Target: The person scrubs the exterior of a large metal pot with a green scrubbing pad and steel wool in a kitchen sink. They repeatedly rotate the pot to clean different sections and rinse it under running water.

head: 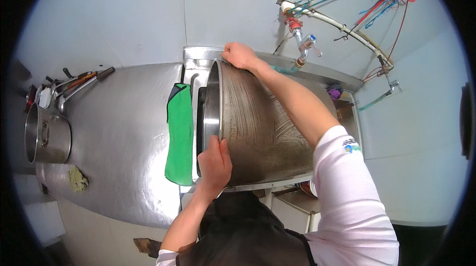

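Note:
A large metal stockpot point(256, 125) lies on its side over the sink, its mouth facing left. Its outer wall is brown and streaked with lighter scrub-like marks. My left hand point(215, 165) grips the near part of the rim. Stretched across the pot, my right hand point(240, 55) is closed on the rim at the back, close to the sink's rear ledge. A folded green cloth point(179, 136) with a dark edge lies just left of the pot's mouth, along the seam between the counter and the sink.
Left is a steel counter point(122, 136) with a smaller metal pot point(52, 136), several long-handled ladles point(83, 82) and a crumpled yellowish cloth point(78, 179). A tap point(305, 46) rises behind the stockpot, below a white pipe point(331, 24). A purple item point(334, 92) sits at the far right.

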`<state>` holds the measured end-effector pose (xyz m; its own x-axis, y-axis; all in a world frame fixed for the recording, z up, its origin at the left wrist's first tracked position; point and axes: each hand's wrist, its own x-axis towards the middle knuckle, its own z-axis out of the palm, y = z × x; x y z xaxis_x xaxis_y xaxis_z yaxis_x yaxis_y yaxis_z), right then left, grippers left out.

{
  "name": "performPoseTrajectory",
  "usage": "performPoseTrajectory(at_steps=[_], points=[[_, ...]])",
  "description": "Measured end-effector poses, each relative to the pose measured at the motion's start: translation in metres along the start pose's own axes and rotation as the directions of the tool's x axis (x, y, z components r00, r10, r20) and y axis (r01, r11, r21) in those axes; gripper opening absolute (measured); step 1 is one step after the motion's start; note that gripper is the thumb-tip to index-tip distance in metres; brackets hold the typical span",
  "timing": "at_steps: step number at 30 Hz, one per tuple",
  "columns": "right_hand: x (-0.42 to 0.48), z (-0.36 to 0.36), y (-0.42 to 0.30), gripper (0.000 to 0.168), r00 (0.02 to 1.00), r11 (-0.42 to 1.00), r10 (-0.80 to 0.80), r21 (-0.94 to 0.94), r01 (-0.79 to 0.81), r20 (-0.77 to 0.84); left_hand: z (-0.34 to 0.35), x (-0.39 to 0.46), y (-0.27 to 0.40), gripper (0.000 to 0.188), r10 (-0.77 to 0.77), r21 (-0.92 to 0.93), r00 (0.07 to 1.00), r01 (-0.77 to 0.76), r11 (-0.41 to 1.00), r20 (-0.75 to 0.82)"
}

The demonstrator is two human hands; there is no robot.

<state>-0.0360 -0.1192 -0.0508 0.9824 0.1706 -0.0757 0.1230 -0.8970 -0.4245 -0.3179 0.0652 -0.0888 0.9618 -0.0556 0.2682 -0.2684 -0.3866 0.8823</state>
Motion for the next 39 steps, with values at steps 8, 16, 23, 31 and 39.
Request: performPoseTrajectory(at_steps=[8, 16, 23, 31, 39], points=[[-0.186, 0.011, -0.078, 0.019, 0.667, 0.816, -0.574, -0.408, 0.41, -0.476, -0.004, 0.004, 0.001, 0.019, -0.002, -0.005, 0.999, 0.002, 1.0, -0.039], [-0.143, -0.009, 0.007, 0.012, 0.761, 0.943, -0.318, -0.107, 0.314, -0.566, -0.001, 0.0, 0.0, 0.028, 0.055, 0.107, 0.998, -0.051, 0.993, -0.038], [-0.197, -0.059, 0.18, 0.018, 0.83, 0.968, 0.028, -0.191, -0.161, -0.557, 0.004, 0.001, 0.0, 0.032, 0.072, 0.15, 0.992, -0.057, 0.987, -0.101], [-0.163, -0.041, 0.106, 0.031, 0.909, 1.0, -0.003, 0.022, 0.013, -0.416, 0.002, 0.004, 0.012, 0.021, 0.204, 0.252, 0.94, -0.135, 0.958, -0.273], [-0.182, -0.06, 0.185, 0.029, 0.909, 0.994, 0.045, -0.076, -0.083, -0.414, 0.07, 0.227, 0.081, 0.043, 0.377, 0.287, 0.816, -0.525, 0.801, 0.438]])
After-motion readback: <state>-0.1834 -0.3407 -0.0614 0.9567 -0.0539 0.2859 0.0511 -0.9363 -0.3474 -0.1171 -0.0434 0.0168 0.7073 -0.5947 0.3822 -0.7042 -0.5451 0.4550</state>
